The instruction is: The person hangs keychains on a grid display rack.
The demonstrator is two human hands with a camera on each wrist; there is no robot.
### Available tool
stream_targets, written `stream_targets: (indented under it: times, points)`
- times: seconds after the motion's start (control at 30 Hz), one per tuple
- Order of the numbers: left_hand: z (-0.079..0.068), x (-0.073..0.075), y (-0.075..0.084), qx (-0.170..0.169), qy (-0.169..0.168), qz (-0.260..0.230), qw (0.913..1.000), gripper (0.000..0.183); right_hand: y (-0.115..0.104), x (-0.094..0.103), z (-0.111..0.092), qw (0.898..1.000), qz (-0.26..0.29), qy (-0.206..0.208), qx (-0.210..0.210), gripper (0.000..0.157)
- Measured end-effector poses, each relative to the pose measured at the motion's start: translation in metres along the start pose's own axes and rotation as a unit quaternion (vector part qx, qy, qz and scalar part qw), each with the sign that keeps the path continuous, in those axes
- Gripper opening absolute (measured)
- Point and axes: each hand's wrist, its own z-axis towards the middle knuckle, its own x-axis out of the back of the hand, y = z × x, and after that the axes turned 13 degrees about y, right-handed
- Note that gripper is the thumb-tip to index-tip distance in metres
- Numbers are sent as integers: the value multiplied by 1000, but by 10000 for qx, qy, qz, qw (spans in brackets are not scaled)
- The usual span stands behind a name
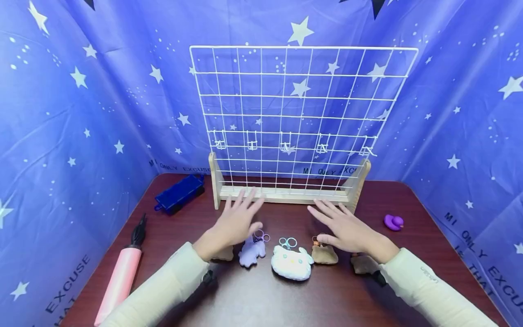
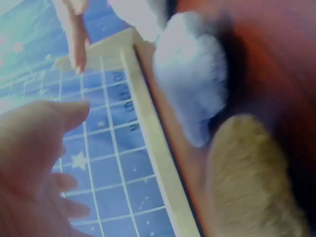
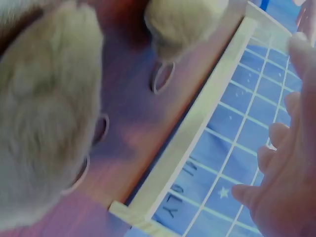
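Observation:
My left hand [image 1: 234, 222] hovers palm down with fingers spread, above a lavender plush keychain [image 1: 251, 252] and a tan plush [image 1: 224, 254] partly hidden under the wrist. On the other side, my right hand [image 1: 347, 227] is likewise spread in the air, over a brown plush keychain [image 1: 325, 255] and a darker brown plush [image 1: 363, 264] beside the sleeve. Between the hands lies a white plush keychain [image 1: 292, 264] with teal rings. Neither hand holds anything. Behind them stands a white wire grid rack [image 1: 302, 113] with several hooks [image 1: 285, 143] in a row.
The rack's wooden base [image 1: 282, 196] rests at the back of the dark red table [image 1: 261, 304]. To the left are a blue case [image 1: 180, 193] and a pink hand pump [image 1: 119, 284] with a black nozzle. A purple rubber duck [image 1: 393, 222] sits at right. Starry blue curtains surround the table.

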Motion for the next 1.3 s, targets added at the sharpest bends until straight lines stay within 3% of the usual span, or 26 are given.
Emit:
stream_targets:
  times: [0.07, 0.17, 0.27, 0.33, 0.43, 0.53, 0.63, 0.83, 0.97, 1.1, 1.3]
  points:
    - [6, 7, -7, 315, 309, -113, 9990, 74, 5, 3, 0, 10000, -14, -43, -67, 76]
    - [14, 22, -20, 531, 990, -114, 9936, 69, 12, 8, 0, 9999, 33, -66, -112, 74]
    - [21, 37, -34, 618, 1901, -156, 9797, 62, 20, 11, -3, 9997, 199, 31, -111, 73]
    - [25, 46, -44, 788, 2505, -314, 9644, 57, 26, 12, -7, 9993, 336, 127, -139, 70]
    - [31, 55, -58, 1243, 3309, -774, 9322, 52, 36, 11, -14, 9980, 495, 233, -310, 64]
    - [36, 59, -72, 1801, 3700, -1314, 9019, 52, 46, 9, -23, 9968, 579, 257, -495, 58]
    - [41, 59, -85, 2209, 3708, -1734, 8852, 57, 56, 6, -35, 9964, 598, 191, -569, 51]
    - [53, 56, -105, 2483, 3370, -2049, 8848, 60, 76, 2, -60, 9919, 1107, 99, -612, 44]
    - [61, 55, -113, 2662, 3300, -2284, 8764, 58, 87, 1, -72, 9847, 1565, -113, -757, 39]
    - [66, 52, -116, 2820, 3214, -2444, 8703, 56, 95, -6, -80, 9736, 2118, -132, -837, 36]
    - [68, 48, -113, 2864, 3144, -2491, 8701, 53, 103, -14, -92, 9637, 2514, 117, -895, 34]
